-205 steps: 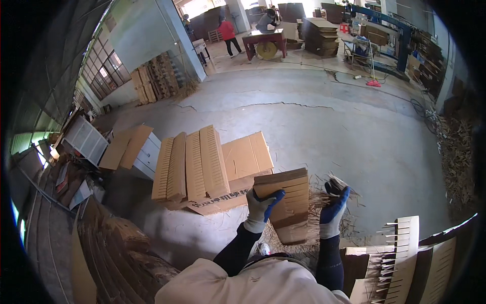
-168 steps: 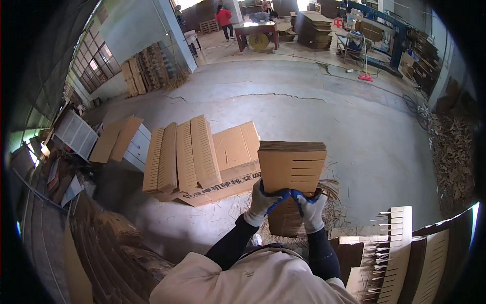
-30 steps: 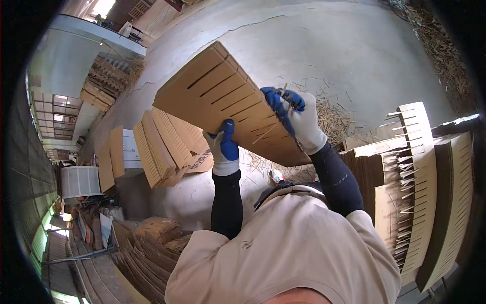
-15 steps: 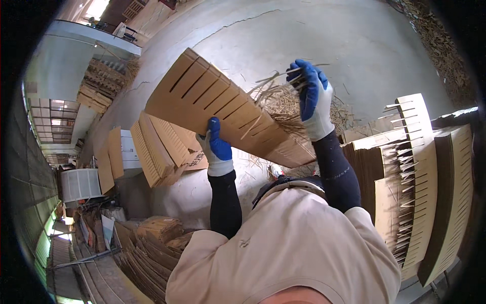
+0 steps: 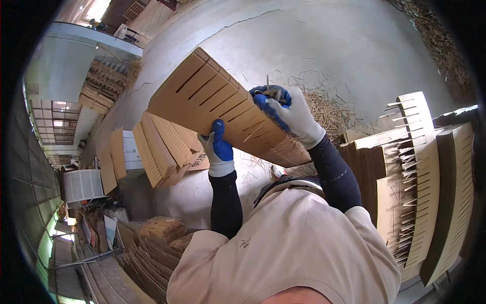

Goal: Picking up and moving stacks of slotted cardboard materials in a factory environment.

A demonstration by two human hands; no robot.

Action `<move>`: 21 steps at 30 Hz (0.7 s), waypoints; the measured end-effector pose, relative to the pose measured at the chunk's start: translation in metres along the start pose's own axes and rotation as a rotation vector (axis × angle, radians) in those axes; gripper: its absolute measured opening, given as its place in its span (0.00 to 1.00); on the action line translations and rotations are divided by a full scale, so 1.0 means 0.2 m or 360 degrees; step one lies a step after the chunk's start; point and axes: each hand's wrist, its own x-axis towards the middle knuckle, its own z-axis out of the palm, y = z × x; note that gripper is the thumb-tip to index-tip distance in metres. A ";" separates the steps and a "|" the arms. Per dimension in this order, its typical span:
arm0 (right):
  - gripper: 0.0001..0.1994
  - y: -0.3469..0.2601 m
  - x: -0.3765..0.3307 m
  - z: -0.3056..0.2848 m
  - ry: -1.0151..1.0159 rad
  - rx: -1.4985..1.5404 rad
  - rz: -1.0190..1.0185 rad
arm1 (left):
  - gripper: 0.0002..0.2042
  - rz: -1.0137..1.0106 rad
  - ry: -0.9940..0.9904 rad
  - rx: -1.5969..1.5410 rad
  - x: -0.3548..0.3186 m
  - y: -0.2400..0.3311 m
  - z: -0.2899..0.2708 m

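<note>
A thick stack of slotted cardboard sheets (image 5: 223,109) is held up in front of the chest, above the concrete floor (image 5: 324,45). Its long axis runs from the upper left of the view down to the lower right, with the far end pointing up and left, away from the body, and the near end at the lower right, close to the right forearm. The slots are cut across the stack, at an angle to that long axis.

The left hand (image 5: 218,148) is set against the lower long edge of the stack, near the middle of its length; its fingers are closed on that edge from below. The right hand (image 5: 288,112) is laid over the upper long edge, nearer the lower-right end, and its fingers are curled over the top of the stack. A thin sliver, probably a cardboard strip, appears to be pinched at the right fingertips, though this is too small to be sure of. The stack thus lies between the two hands, with the right hand the nearer to its close end.

Just beyond the right hand, a heap of thin scrap strips (image 5: 329,109) lies on the floor. More slotted stacks (image 5: 162,149) stand on the floor to the left, and tall ones (image 5: 430,172) to the right.
</note>
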 end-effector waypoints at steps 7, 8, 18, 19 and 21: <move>0.09 0.08 0.00 0.09 0.0335 -0.0020 -0.0129 | 0.21 0.0068 0.0006 -0.0012 -0.02 -0.01 -0.02; 0.09 0.12 0.00 0.08 0.0348 0.0088 -0.0060 | 0.21 0.0053 0.0010 -0.0003 -0.02 -0.01 -0.02; 0.17 0.17 0.07 -0.16 0.0803 0.1297 0.0265 | 0.23 -0.0017 0.0112 -0.0135 -0.02 0.04 0.03; 0.17 0.16 0.06 -0.16 0.0672 0.1125 0.0193 | 0.23 -0.0066 0.0105 -0.0151 -0.02 0.05 0.02; 0.18 0.14 0.04 -0.16 0.0409 0.0779 0.0051 | 0.24 -0.0071 0.0134 -0.0115 0.00 0.03 0.02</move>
